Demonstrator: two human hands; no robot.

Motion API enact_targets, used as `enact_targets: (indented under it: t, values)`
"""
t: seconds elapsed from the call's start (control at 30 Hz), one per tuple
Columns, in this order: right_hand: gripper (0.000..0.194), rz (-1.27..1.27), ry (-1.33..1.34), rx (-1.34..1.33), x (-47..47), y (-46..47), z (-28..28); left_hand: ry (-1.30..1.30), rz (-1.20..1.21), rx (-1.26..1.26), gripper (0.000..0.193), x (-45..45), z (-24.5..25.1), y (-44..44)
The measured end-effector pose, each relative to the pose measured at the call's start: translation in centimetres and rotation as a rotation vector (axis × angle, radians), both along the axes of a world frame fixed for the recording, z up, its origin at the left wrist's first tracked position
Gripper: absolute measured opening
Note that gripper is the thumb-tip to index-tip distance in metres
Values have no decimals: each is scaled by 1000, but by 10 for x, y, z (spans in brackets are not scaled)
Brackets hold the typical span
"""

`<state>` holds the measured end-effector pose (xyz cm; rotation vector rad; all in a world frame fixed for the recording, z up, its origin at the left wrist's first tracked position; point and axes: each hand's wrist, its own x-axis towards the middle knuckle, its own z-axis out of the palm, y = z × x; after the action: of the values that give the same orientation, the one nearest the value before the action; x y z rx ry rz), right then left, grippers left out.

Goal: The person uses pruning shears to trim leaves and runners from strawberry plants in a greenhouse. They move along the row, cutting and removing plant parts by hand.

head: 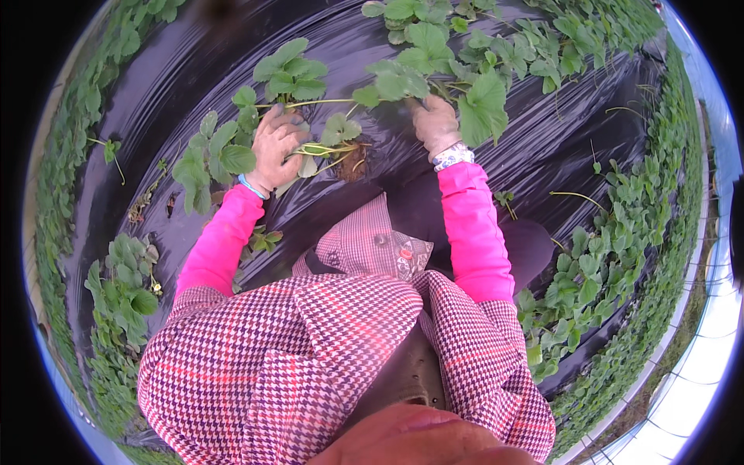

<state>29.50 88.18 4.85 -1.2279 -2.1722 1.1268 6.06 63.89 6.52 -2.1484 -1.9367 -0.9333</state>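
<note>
My left hand (278, 144), in a pale glove with dirty fingertips, lies back-up among strawberry leaves (212, 154). Its fingers are bent beside the base of a small strawberry plant (293, 72); what they touch underneath is hidden. Close to that hand, several pale stems (328, 150) spread from a planting hole with bare soil (353, 165). A long thin runner (331, 101) stretches from near my left fingers towards the right. My right hand (437, 125), also gloved, reaches under the leaves of a larger strawberry plant (430, 52), which partly cover its fingertips.
Black plastic mulch film (558, 133) covers the bed. Dense strawberry rows (616, 244) run along the right, with more plants (125, 290) at lower left. Loose cut stems (578, 197) lie on the film. My bent leg (526, 250) is near my right sleeve.
</note>
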Motion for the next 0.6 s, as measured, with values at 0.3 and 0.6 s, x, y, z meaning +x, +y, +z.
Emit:
enact_targets:
  t: [0.3, 0.6]
  values:
    - [26, -136, -37, -324, 3, -10, 21, 8, -19, -5, 32, 6, 9, 4]
    - [30, 163, -39, 795, 21, -29, 3, 33, -3, 13, 32, 7, 10, 3]
